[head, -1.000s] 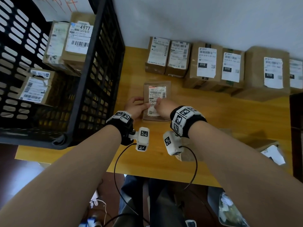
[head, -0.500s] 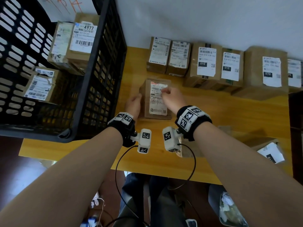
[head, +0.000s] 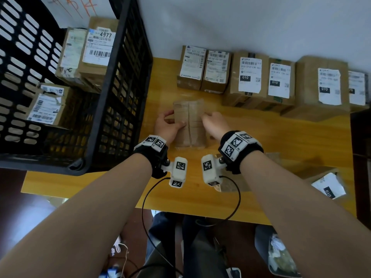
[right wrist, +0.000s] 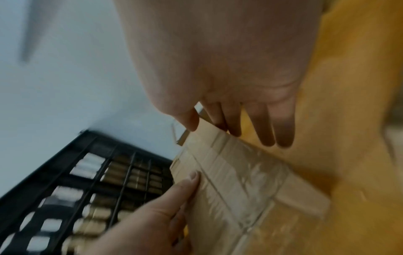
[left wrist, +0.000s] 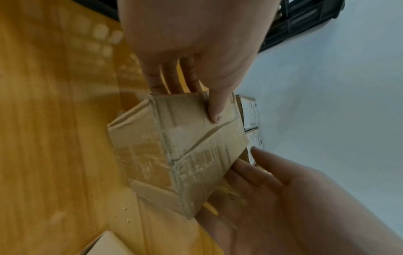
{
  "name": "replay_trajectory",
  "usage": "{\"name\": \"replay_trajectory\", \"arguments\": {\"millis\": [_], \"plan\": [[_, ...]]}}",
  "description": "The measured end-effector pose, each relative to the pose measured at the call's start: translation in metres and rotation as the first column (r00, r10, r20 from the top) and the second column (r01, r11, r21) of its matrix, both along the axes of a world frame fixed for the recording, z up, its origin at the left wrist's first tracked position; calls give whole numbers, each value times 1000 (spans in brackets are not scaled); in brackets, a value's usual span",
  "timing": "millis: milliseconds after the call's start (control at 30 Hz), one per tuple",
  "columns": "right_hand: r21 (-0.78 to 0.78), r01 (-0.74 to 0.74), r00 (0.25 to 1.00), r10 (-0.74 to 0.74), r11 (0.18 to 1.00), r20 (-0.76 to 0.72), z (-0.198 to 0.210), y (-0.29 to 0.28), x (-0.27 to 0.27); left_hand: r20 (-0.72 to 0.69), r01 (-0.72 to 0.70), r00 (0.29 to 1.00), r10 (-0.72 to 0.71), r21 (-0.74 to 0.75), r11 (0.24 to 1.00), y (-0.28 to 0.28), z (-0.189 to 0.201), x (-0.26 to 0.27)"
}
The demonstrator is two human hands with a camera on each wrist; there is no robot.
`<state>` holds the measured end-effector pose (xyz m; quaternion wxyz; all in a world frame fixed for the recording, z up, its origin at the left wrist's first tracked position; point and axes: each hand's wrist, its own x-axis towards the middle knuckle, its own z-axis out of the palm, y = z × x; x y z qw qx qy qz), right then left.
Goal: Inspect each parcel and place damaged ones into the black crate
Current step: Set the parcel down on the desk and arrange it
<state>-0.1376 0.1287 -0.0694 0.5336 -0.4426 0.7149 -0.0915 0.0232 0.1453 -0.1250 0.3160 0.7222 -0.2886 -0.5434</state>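
Three parcels already lay in the crate, at ten o'clock from the hands, so by my reading part of the sorting was done. Six boxes stood in a row along the wall edge of the bench, from twelve to two o'clock, and whether they had been checked could not be told. Another labelled box sat at four o'clock by the near edge.

The box in hand was at the bench's middle, plain taped seam up, no label showing. The left hand gripped its left side, thumb on top and fingers curled round the edge. The right hand pinched the right side near the far corner, its other fingers loosely extended. In the left wrist view a crease crossed the top flap beside the tape. The inspection looked unfinished; a verdict, then crate or row, remained.
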Motion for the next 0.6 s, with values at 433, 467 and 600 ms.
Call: {"name": "replay_trajectory", "arguments": {"millis": [433,467,600], "plan": [[41,-585,747,557,810,-362,11,-5,15,-235,-25,971,44,85,996,0,5,4],[49,-578,751,554,815,-359,11,-6,16,-247,-24,968,44,86,996,0,5,4],[87,-573,736,558,815,-384,11,-7,25,-256,-29,965,52,93,995,1,4,3]]}}
